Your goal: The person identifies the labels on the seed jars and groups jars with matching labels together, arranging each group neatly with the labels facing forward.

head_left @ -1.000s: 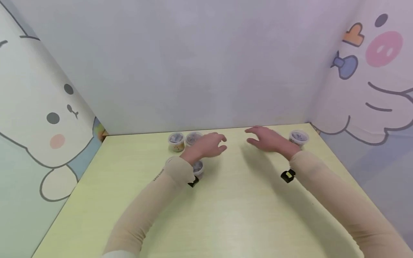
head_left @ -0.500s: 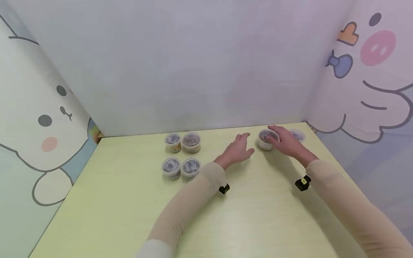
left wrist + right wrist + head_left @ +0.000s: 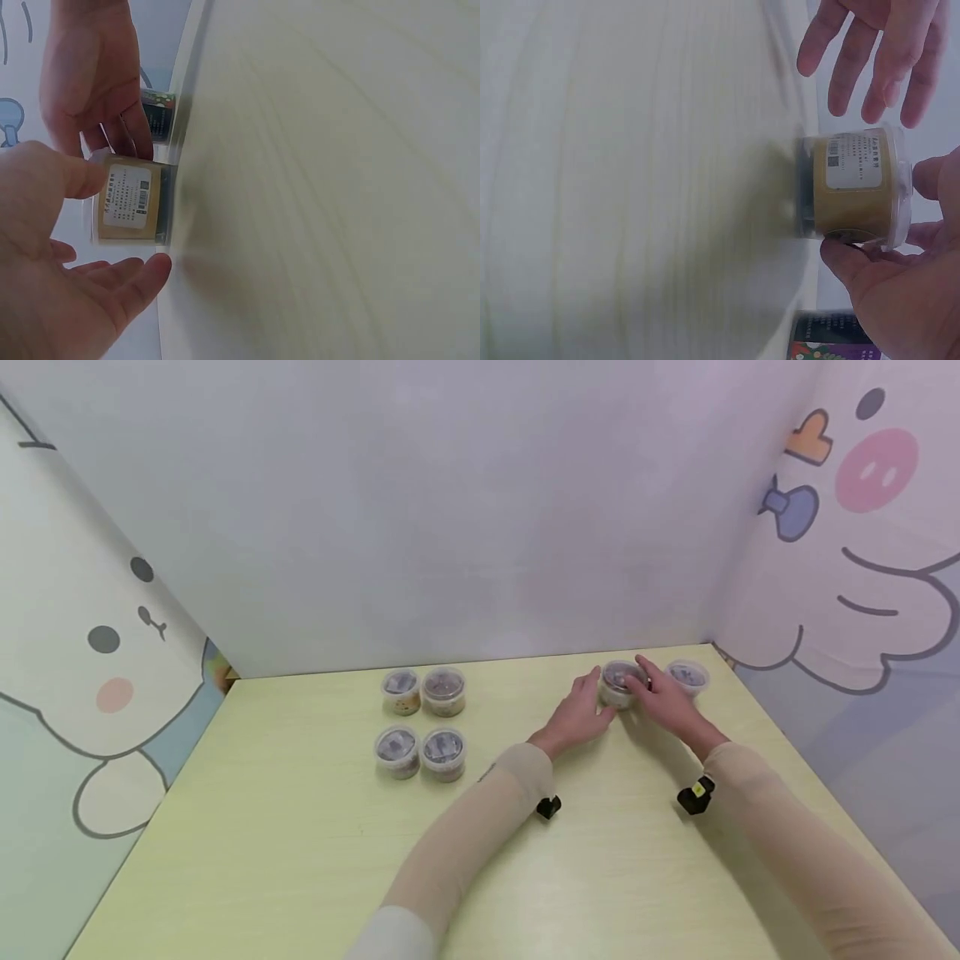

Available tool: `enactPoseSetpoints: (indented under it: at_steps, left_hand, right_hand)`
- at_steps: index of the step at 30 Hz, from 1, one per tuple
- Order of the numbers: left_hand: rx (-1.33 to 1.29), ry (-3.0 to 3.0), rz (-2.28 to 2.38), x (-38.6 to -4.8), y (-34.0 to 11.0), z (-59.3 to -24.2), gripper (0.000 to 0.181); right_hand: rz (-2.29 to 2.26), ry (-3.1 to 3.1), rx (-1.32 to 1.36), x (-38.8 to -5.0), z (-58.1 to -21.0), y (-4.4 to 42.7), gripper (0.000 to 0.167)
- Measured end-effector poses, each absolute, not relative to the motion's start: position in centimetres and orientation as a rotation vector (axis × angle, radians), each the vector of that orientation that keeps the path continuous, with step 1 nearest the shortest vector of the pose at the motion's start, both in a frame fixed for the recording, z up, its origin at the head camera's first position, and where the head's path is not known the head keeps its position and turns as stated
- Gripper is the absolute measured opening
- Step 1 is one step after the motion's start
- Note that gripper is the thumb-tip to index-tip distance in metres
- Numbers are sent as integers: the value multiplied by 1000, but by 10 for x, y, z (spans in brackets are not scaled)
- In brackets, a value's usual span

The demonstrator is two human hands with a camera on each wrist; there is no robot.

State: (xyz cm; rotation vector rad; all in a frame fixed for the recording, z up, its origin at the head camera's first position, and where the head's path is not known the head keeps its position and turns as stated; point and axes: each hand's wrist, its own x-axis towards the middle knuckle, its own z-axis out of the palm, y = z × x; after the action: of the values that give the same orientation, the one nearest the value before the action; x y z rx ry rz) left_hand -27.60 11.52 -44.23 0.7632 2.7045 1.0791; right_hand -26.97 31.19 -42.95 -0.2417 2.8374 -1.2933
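A round plastic tub (image 3: 622,686) with a clear lid and a tan, labelled side stands at the back right of the table. My left hand (image 3: 579,716) is at its left, thumb and fingers spread; in the left wrist view, the lower fingers (image 3: 142,289) stay a little apart from the tub. My right hand (image 3: 670,702) is at the tub's right side. In the right wrist view, a fingertip (image 3: 844,255) is at the side of the tub and the thumb is by the lid. Neither hand's fingers are curled round the tub.
A second lidded tub (image 3: 687,677) stands just right of my right hand, with a dark, patterned label. Several more tubs, such as this near one (image 3: 443,753), stand in two rows left of centre. A white wall (image 3: 480,527) borders the table (image 3: 300,860) at the back.
Both hands have moved right. My left hand came across from beside the left group of tubs to the back-right tub. My right hand went round to that tub's right side. The tubs look unmoved.
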Motion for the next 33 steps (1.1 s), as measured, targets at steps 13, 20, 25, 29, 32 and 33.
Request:
enactPoseSetpoints:
  at_steps: [13, 20, 25, 29, 32, 33]
  left_hand:
    - [692, 2860, 963, -277, 126, -439, 58]
    - [642, 2878, 877, -277, 129, -436, 59]
    - [623, 2878, 822, -277, 129, -434, 60]
    - [634, 2891, 809, -278, 129, -434, 60]
    - [647, 2892, 813, -280, 129, -435, 60]
    - [647, 2889, 818, -280, 129, -434, 60]
  right_hand:
    - [-1435, 2596, -207, -265, -432, 307, 71]
    - [-1459, 2559, -198, -265, -435, 307, 70]
    - [-1477, 2533, -199, -265, -435, 307, 68]
    - [-1491, 2515, -182, -265, -434, 307, 70]
    - [-1486, 2512, -172, -266, -433, 308, 71]
    - [-1478, 2520, -170, -266, -433, 308, 71]
